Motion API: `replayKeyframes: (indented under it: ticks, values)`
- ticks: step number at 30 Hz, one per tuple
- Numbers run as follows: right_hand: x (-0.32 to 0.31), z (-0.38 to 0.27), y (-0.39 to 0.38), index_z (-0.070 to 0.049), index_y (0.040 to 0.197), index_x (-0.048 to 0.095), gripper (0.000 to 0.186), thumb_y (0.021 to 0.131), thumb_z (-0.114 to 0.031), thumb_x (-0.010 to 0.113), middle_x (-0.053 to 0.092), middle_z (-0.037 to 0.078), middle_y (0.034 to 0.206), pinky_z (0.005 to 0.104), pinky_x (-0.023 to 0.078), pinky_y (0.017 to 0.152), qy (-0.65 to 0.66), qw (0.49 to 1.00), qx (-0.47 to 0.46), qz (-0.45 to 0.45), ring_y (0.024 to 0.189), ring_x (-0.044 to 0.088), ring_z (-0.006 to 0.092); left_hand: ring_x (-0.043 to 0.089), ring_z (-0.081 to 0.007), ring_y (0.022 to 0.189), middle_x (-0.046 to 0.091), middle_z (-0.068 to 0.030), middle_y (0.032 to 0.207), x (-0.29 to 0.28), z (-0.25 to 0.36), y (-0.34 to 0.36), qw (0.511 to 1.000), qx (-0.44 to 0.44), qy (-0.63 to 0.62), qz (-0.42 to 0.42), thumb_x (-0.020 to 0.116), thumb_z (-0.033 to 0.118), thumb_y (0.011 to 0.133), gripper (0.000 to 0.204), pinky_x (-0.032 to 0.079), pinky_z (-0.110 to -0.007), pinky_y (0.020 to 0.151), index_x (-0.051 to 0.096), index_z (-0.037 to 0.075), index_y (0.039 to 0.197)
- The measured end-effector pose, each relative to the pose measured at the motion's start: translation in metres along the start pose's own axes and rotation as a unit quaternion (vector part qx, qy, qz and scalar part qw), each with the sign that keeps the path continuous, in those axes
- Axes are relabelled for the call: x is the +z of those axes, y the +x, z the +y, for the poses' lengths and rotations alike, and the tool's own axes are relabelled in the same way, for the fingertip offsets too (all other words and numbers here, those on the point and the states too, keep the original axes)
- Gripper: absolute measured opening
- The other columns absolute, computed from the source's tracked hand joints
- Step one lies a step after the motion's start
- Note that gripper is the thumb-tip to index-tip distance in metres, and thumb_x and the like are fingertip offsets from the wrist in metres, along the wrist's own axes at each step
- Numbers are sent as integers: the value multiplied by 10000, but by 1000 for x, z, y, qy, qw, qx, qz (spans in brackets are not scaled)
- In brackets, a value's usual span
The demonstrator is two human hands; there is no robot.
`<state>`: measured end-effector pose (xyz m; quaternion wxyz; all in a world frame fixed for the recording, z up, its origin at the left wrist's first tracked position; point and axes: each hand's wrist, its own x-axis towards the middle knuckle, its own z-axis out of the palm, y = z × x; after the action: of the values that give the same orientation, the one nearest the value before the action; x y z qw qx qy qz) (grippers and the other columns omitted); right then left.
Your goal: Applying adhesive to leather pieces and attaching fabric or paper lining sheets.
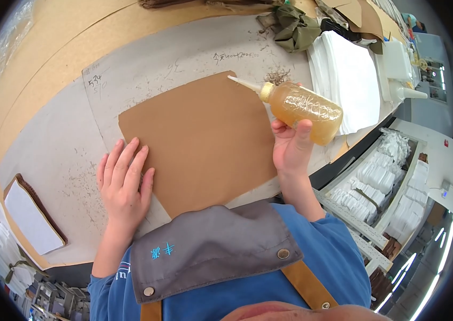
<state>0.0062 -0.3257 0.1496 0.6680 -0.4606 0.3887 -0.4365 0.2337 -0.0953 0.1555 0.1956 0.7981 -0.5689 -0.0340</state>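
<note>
A brown sheet [199,150] lies on a grey work board [60,139] in front of me, reaching down to my apron [210,241]. My left hand [122,182] rests palm down at its left edge, fingers spread and holding nothing. My right hand [290,152] grips a plastic squeeze bottle [306,107] of amber liquid, held tilted over the sheet's right side, its long pale nozzle pointing left at the upper right corner.
A stack of white sheets [344,75] and olive fabric [296,27] lie at the back right, near another nozzled bottle [408,93]. A white card on brown pieces [31,214] sits at the left. Shelving with white bundles [376,176] stands right, beside the table.
</note>
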Motion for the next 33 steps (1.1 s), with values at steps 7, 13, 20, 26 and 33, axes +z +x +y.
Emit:
replayKeyframes:
  ticks: [7, 13, 20, 26, 33]
  values:
    - [6, -1, -5, -50, 1498, 422, 991, 780, -598, 829, 642, 70, 1282, 255, 539, 706, -1, 1000, 24, 0, 833, 659, 118, 521, -314, 1366, 629, -89, 1386, 0, -1, 1, 1000, 1, -5, 0, 710, 120, 889, 379, 350, -461, 1142, 680, 93, 1266]
    - [-13, -4, -9, -43, 1430, 505, 680, 894, -339, 800, 670, 106, 1236, 300, 566, 817, 51, 997, -29, -55, 971, 683, 174, 525, -312, 1359, 630, -87, 1383, 0, -2, 2, 1000, -3, -8, 2, 709, 125, 888, 372, 353, -464, 1137, 681, 93, 1258]
    - [-17, 0, -2, -55, 1443, 503, 796, 841, -460, 831, 655, 72, 1259, 282, 569, 771, 122, 982, -34, -143, 944, 688, 170, 521, -305, 1362, 624, -76, 1390, 1, -2, 1, 1000, -2, -7, 3, 706, 128, 889, 374, 349, -461, 1137, 678, 101, 1261]
    - [-1, -6, 4, -48, 1516, 418, 1026, 762, -605, 837, 660, 61, 1256, 226, 566, 655, 56, 997, 7, -49, 824, 710, 126, 520, -306, 1359, 621, -76, 1389, 1, -2, 1, 1000, -6, -9, -5, 710, 122, 879, 383, 350, -460, 1135, 676, 100, 1260]
    - [-1, 0, 0, -24, 1509, 415, 1006, 784, -585, 828, 687, 70, 1202, 196, 564, 590, 5, 1000, 21, 0, 776, 726, 143, 520, -313, 1354, 619, -80, 1388, 1, -3, 2, 1000, -4, -20, -1, 713, 113, 869, 392, 356, -459, 1129, 674, 101, 1259]
